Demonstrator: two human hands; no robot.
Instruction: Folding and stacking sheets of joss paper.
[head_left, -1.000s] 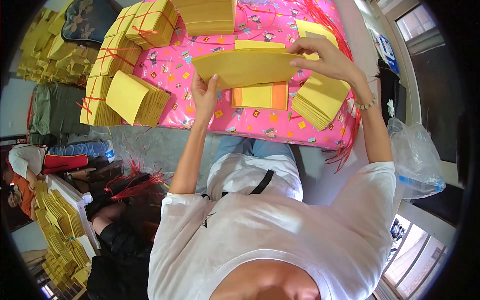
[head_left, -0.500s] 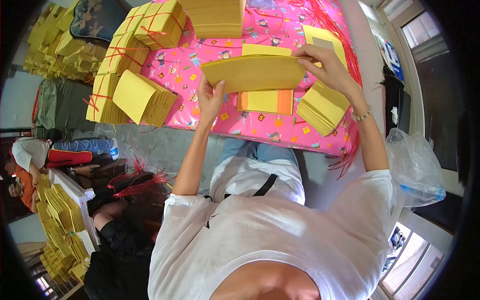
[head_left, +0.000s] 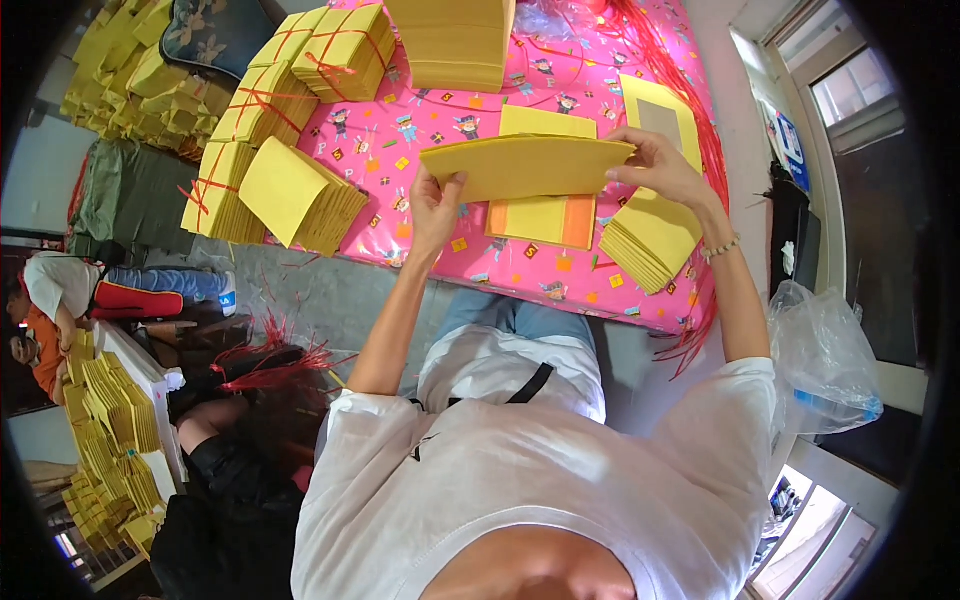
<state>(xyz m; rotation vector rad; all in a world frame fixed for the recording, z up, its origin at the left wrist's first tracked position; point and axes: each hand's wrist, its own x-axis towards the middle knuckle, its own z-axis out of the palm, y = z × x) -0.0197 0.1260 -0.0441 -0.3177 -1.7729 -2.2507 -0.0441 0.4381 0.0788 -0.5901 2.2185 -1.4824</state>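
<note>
Between both hands I hold a yellow paper packet (head_left: 528, 172), raised a little above the table, with its long side level. My left hand (head_left: 437, 212) pinches its left end, thumb in front. At the other end, the fingers and thumb of my right hand (head_left: 658, 170) close on the right corner. Below the packet lies a yellow piece with an orange strip (head_left: 578, 220), partly covered by it. Another yellow sheet (head_left: 548, 122) shows just behind. A fanned stack of yellow envelopes (head_left: 652, 240) rests at the right, close to my right wrist.
The table wears a pink patterned cover (head_left: 400, 160). Bundles tied with red string (head_left: 262, 105), a loose stack (head_left: 305, 195) and a tall pile (head_left: 450, 45) occupy its left and back. Red strings (head_left: 690, 100) hang along the right edge. Other people (head_left: 60, 300) are at the far left.
My view has tilted slightly, so the table sits a bit lower and further right in it. Both hands keep hold of the packet, with little change in grip.
</note>
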